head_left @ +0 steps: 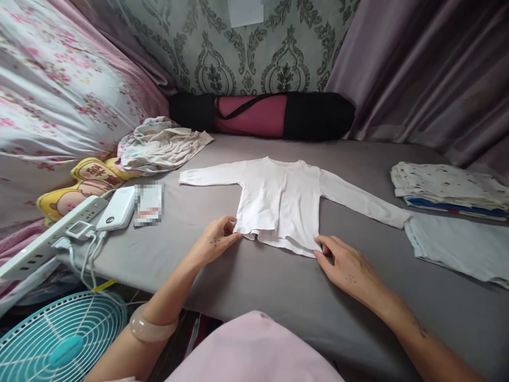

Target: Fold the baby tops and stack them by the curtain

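Note:
A small white long-sleeved shirt lies spread on the grey sheet, its neckline away from me and both sleeves stretched out sideways. Its near hem is a little wavy and lifts in the middle. My left hand pinches the left corner of the hem between thumb and fingers. At the right corner of the hem, my right hand grips the cloth the same way. The right sleeve's cuff reaches the edge of a folded pale grey garment.
Folded clothes are stacked at the right. A crumpled cloth pile lies back left, near a yellow cushion. A power strip and white power bank sit left, above a turquoise fan. A long black-and-red bag lines the wall.

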